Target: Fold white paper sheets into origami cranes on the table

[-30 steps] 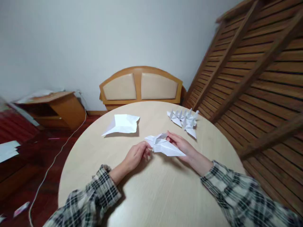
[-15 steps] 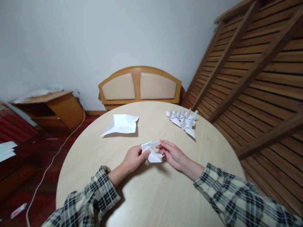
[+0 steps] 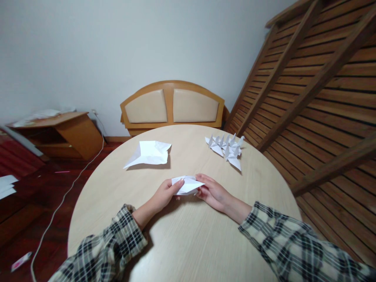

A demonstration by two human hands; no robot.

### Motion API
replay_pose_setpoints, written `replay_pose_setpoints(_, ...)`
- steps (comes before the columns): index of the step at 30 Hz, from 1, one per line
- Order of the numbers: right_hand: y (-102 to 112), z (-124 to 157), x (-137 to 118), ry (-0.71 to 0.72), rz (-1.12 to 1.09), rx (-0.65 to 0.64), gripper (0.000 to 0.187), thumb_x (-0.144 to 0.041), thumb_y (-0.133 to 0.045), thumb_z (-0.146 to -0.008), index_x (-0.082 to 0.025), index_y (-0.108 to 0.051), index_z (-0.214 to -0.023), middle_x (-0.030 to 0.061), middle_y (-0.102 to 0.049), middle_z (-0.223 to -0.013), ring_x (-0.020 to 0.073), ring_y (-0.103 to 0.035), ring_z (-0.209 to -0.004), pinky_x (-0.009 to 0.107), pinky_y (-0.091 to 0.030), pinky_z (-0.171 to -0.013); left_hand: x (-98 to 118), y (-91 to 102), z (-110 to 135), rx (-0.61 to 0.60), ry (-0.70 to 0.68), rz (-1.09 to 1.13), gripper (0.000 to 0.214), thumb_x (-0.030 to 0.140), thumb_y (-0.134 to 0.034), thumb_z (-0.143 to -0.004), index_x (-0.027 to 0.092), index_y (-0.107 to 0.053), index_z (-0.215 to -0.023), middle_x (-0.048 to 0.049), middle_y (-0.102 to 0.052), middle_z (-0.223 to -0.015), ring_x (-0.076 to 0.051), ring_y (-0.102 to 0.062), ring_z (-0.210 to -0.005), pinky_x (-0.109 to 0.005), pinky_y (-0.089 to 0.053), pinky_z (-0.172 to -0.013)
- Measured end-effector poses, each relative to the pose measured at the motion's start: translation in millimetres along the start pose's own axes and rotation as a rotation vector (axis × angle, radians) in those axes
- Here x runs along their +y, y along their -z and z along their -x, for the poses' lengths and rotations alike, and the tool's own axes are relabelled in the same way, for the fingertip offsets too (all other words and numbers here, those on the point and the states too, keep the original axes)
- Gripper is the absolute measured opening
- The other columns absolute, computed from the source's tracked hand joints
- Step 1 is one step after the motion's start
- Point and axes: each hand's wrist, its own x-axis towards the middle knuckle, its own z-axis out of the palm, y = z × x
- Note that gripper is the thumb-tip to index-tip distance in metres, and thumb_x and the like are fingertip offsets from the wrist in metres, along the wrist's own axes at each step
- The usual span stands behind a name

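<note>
Pale and round, the table (image 3: pixel 188 243) fills the near side of the room. Above its middle is a folded white paper (image 3: pixel 188 186); the left hand (image 3: pixel 163 196) pinches it, thumb on top, and the right hand (image 3: pixel 214 194) fingers its right end. It looks part-folded. Far right stand several paper birds (image 3: pixel 227 152), seemingly finished; far left, a loose sheet (image 3: pixel 149 152) looks unworked.

both hands (image 3: pixel 163 195) hold folded white paper (image 3: pixel 189 185) above a table (image 3: pixel 205 243).
</note>
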Motion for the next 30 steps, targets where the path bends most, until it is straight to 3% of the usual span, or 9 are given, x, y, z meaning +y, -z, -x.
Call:
replay_pose_setpoints(8, -5, 2, -2, 0.067, 0.047, -0.078, 0.038, -0.037, -0.087, -0.067, -0.020, -0.060, -0.087, -0.0027, -0.061, -0.075, 0.0086, -0.053, -0.062, 0.021, -0.043, -0.056, -1, -2.5, -3, 0.090, 0.048, 0.282, 0.042, 0.054, -0.069, -0.079, 0.012, -0.067, -0.083, 0.0003, -0.056, -0.063, -0.005, -0.040, -0.046, -0.020, -0.030, -0.043)
replay_pose_setpoints(14, -6, 6, 1, 0.372, 0.524, -0.066, 0.039, -0.048, -0.077, -0.077, -0.023, -0.046, -0.079, -0.0056, -0.054, -0.068, 0.0100, -0.050, -0.055, 0.023, -0.037, -0.050, 0, -4.0, -4, 0.189, 0.140, 0.463, 0.037, 0.048, -0.074, -0.075, 0.013, -0.066, -0.084, 0.0012, -0.059, -0.058, -0.007, -0.049, -0.049, -0.018, -0.037, -0.048)
replay_pose_setpoints(17, -7, 9, 0, 0.552, 0.758, 0.011, 0.030, -0.038, -0.077, -0.079, -0.025, -0.052, -0.089, -0.0038, -0.055, -0.073, 0.0124, -0.052, -0.062, 0.025, -0.041, -0.055, -1, -4.9, -3, 0.207, 0.169, 0.481, 0.035, 0.047, -0.074, -0.077, 0.013, -0.067, -0.084, -0.0001, -0.061, -0.058, -0.007, -0.050, -0.049, -0.018, -0.038, -0.049)
replay_pose_setpoints(20, -9, 12, -2, 0.680, 0.908, 0.083, 0.034, -0.032, -0.078, -0.077, -0.027, -0.058, -0.104, 0.0006, -0.061, -0.087, 0.0146, -0.053, -0.067, 0.029, -0.044, -0.061, -1, -6.7, -3, 0.208, 0.153, 0.459, 0.034, 0.045, -0.072, -0.079, 0.012, -0.067, -0.086, -0.0016, -0.064, -0.060, -0.007, -0.050, -0.049, -0.018, -0.037, -0.049)
replay_pose_setpoints(22, -11, 11, -4, 0.742, 0.953, 0.127, 0.034, -0.030, -0.079, -0.075, -0.028, -0.061, -0.104, 0.0022, -0.062, -0.091, 0.0157, -0.053, -0.067, 0.031, -0.045, -0.064, 0, -8.3, -3, 0.196, 0.127, 0.417, 0.035, 0.045, -0.071, -0.080, 0.012, -0.067, -0.087, -0.0022, -0.065, -0.062, -0.008, -0.051, -0.050, -0.019, -0.037, -0.049)
replay_pose_setpoints(30, -10, 11, -9, 0.807, 1.058, 0.129, 0.012, -0.026, -0.070, -0.082, -0.027, -0.065, -0.093, 0.0021, -0.062, -0.088, 0.0151, -0.051, -0.065, 0.031, -0.045, -0.065, 0, -12.6, -2, 0.153, 0.129, 0.376, 0.044, 0.050, -0.072, -0.077, 0.009, -0.069, -0.094, -0.0052, -0.067, -0.068, -0.010, -0.057, -0.056, -0.020, -0.037, -0.049)
